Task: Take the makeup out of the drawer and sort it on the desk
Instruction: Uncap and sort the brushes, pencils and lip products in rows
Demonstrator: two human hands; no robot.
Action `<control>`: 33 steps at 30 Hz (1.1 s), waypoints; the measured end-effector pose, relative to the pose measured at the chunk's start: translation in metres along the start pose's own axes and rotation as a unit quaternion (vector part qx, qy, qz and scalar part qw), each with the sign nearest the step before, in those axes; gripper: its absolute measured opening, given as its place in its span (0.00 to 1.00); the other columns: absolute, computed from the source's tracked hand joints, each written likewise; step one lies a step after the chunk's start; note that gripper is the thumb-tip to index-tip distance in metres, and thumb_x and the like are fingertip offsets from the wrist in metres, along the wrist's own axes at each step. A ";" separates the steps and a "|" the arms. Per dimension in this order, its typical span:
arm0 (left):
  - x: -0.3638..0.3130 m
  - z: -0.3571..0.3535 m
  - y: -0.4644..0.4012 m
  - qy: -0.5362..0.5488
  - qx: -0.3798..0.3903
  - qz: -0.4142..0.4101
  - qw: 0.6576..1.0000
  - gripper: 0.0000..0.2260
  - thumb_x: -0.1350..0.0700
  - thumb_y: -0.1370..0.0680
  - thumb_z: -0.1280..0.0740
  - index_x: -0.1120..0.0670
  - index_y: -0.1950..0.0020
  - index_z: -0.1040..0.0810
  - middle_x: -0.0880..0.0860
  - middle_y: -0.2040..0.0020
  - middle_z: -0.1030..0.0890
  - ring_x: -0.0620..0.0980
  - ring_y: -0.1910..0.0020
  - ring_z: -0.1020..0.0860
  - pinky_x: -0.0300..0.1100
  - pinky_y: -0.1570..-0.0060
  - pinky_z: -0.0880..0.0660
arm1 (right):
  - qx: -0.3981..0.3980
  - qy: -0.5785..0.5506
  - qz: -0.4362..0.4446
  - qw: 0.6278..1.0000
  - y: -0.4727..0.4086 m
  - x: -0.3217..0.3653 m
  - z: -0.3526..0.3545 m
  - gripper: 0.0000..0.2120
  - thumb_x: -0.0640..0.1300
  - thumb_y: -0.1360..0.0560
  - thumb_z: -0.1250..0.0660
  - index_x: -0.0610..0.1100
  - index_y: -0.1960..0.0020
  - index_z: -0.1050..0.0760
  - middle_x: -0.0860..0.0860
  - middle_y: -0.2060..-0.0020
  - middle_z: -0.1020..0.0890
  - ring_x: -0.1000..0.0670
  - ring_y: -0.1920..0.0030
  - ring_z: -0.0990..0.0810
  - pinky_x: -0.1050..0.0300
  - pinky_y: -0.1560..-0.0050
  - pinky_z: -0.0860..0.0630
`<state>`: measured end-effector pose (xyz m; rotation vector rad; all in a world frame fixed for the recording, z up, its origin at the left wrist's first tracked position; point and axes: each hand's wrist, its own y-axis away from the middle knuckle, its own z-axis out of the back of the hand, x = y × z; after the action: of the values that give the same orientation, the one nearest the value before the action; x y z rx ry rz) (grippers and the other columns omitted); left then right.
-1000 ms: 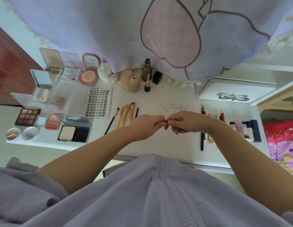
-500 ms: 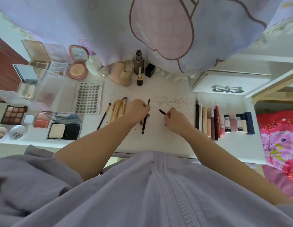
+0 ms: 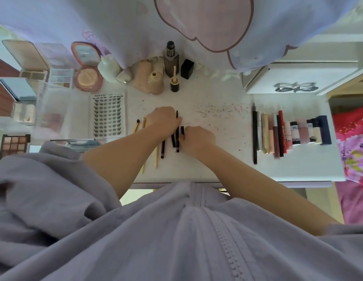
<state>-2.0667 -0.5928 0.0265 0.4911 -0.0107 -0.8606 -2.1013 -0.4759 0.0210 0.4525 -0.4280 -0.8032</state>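
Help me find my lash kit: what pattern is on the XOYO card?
Two columns of small dark lash clusters in rows on a white XOYO card, clearest in the head view.

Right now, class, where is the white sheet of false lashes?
In the head view, the white sheet of false lashes lies flat on the white desk, left of the left hand, beside the yellow-handled brushes.

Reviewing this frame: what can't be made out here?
Head view:
- Gold-handled makeup brushes: heads hidden under the left hand.
- Dark slim pencils: the right hand covers part; count and grip unclear.
- Brown eyeshadow palette: cut off by a lilac sleeve.
- Lip tube labels: too small.
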 end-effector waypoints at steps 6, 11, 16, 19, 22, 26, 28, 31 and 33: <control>-0.004 0.008 -0.008 0.001 -0.050 -0.031 0.998 0.14 0.46 0.20 0.44 0.54 0.56 0.28 0.52 0.59 0.27 0.51 0.58 0.29 0.44 0.65 0.34 | -0.049 -0.071 -0.001 0.996 0.001 -0.040 0.016 0.15 0.53 0.20 0.50 0.44 0.58 0.34 0.52 0.67 0.30 0.50 0.67 0.30 0.59 0.71 0.39; -0.073 0.006 -0.006 0.046 -0.048 -0.117 0.991 0.10 0.48 0.20 0.45 0.53 0.55 0.31 0.52 0.57 0.27 0.51 0.59 0.29 0.43 0.65 0.34 | -0.081 -0.064 -0.068 0.992 -0.005 -0.121 0.060 0.11 0.46 0.22 0.47 0.43 0.58 0.30 0.49 0.65 0.25 0.46 0.61 0.26 0.56 0.64 0.33; -0.159 -0.028 0.006 0.101 0.008 -0.162 0.982 0.12 0.52 0.19 0.45 0.57 0.45 0.27 0.56 0.48 0.24 0.55 0.48 0.27 0.47 0.52 0.30 | -0.086 -0.063 -0.113 0.988 -0.022 -0.182 0.092 0.13 0.46 0.22 0.44 0.42 0.43 0.27 0.44 0.51 0.22 0.43 0.52 0.23 0.55 0.57 0.30; -0.189 -0.047 0.006 0.049 -0.008 -0.146 0.988 0.15 0.51 0.19 0.45 0.58 0.37 0.31 0.57 0.42 0.26 0.56 0.42 0.29 0.47 0.47 0.32 | -0.086 -0.059 -0.094 0.990 -0.033 -0.194 0.095 0.13 0.48 0.22 0.44 0.41 0.46 0.26 0.45 0.54 0.22 0.45 0.55 0.24 0.55 0.60 0.33; -0.198 -0.057 0.002 0.013 -0.022 -0.118 0.993 0.18 0.49 0.20 0.44 0.58 0.34 0.34 0.57 0.39 0.27 0.55 0.40 0.30 0.47 0.47 0.31 | -0.079 -0.022 -0.079 0.994 -0.042 -0.191 0.092 0.14 0.52 0.23 0.44 0.42 0.53 0.26 0.47 0.59 0.23 0.46 0.58 0.25 0.57 0.65 0.36; -0.195 -0.057 0.001 0.048 -0.024 -0.087 0.995 0.21 0.47 0.21 0.41 0.57 0.33 0.35 0.56 0.40 0.27 0.55 0.41 0.29 0.47 0.51 0.31 | -0.074 0.017 -0.068 0.995 -0.046 -0.180 0.089 0.12 0.53 0.25 0.40 0.44 0.57 0.27 0.50 0.66 0.26 0.47 0.62 0.26 0.57 0.67 0.37; -0.190 -0.054 0.004 0.075 -0.029 -0.066 0.995 0.19 0.48 0.21 0.41 0.57 0.35 0.33 0.56 0.42 0.26 0.55 0.43 0.28 0.46 0.53 0.31 | -0.078 -0.006 -0.056 0.995 -0.045 -0.173 0.090 0.12 0.52 0.26 0.39 0.44 0.62 0.30 0.51 0.69 0.28 0.48 0.66 0.28 0.58 0.71 0.39; -0.176 -0.044 0.012 0.177 -0.026 -0.042 0.983 0.13 0.52 0.19 0.44 0.59 0.40 0.31 0.56 0.46 0.25 0.55 0.49 0.25 0.46 0.55 0.30 | -0.068 -0.115 -0.011 0.991 -0.038 -0.158 0.096 0.15 0.49 0.27 0.39 0.44 0.69 0.33 0.51 0.74 0.30 0.50 0.71 0.31 0.59 0.72 0.39; -0.163 -0.033 0.018 0.247 -0.028 -0.051 0.967 0.12 0.55 0.18 0.47 0.60 0.41 0.31 0.58 0.51 0.23 0.54 0.56 0.24 0.45 0.60 0.30 | -0.041 -0.188 0.031 0.981 -0.029 -0.150 0.103 0.15 0.48 0.26 0.38 0.42 0.69 0.31 0.49 0.74 0.28 0.50 0.70 0.30 0.58 0.70 0.35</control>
<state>-2.1541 -0.4509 0.0348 0.6472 0.4991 -0.8163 -2.2653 -0.4027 0.0611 0.2081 -0.7532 -0.8446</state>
